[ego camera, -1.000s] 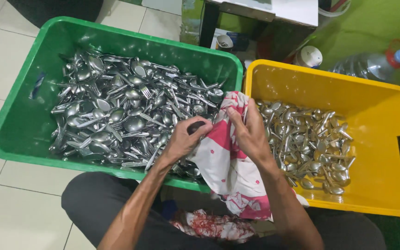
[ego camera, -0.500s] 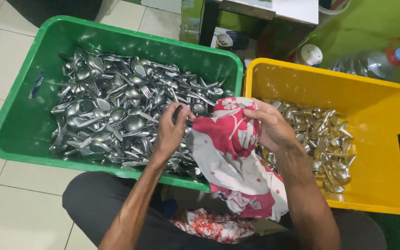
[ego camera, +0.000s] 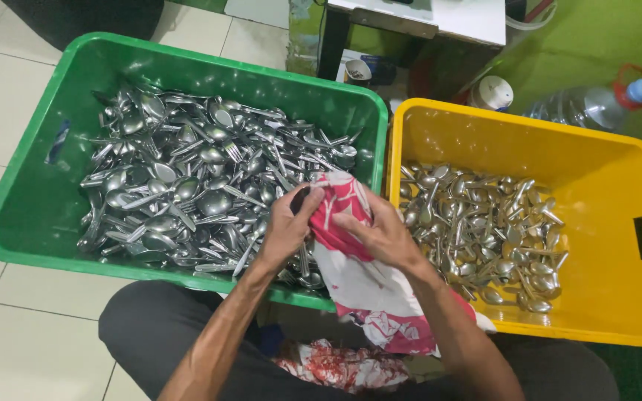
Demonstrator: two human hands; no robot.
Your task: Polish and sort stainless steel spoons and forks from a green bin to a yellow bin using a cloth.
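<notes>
Hands grip crumpled red-and-white cloth.

The person's left hand and right hand are bare, with no gloves, rings or watch showing, and both forearms run up from the lower edge of the view uncovered, with no sleeve reaching the wrist or the visible part of the arm. The fingers are lean and the forearms sinewy. Below the arms the legs are clad in plain dark grey, nearly black trousers of soft cloth, without any visible pattern, pocket or seam detail.
</notes>
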